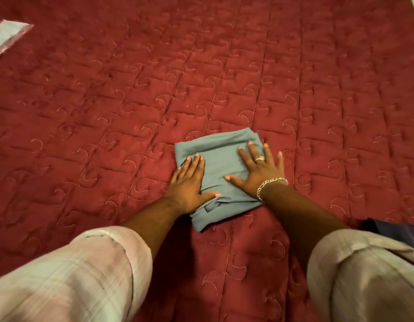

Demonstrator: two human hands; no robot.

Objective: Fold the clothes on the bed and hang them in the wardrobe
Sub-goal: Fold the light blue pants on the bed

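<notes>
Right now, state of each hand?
Left hand: open, flat, pressing the folded cloth.
Right hand: open, fingers spread, pressing the same cloth.

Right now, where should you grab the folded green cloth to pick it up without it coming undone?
Probably by its two side edges, one from each side. The folded green cloth lies flat, loose layers showing at its near end, and the left hand and right hand already press on those sides.
</notes>
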